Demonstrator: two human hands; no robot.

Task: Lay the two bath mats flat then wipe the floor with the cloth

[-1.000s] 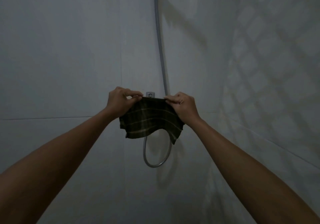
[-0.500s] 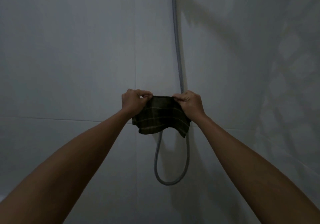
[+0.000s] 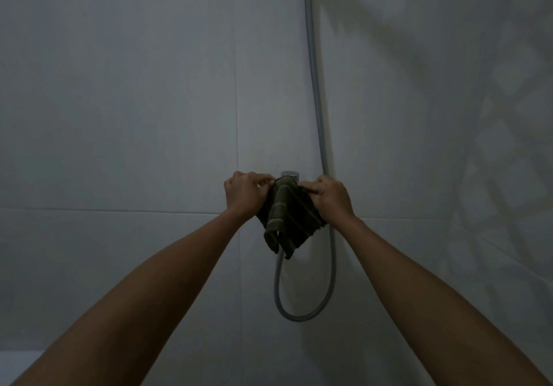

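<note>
A dark green cloth with pale stripes hangs bunched in folds in front of the tiled wall, just below a small chrome fitting. My left hand pinches its upper left edge. My right hand grips its upper right edge. Both hands are close together, at the height of the fitting. No bath mats and no floor are in view.
A grey shower hose runs down the wall and loops below the cloth. Grey wall tiles fill the view; a side wall stands at the right. A pale ledge shows at the bottom left.
My hands have come closer together, so the cloth that was stretched wide between them is now gathered into narrow hanging folds. The chrome fitting shows above the cloth again.
</note>
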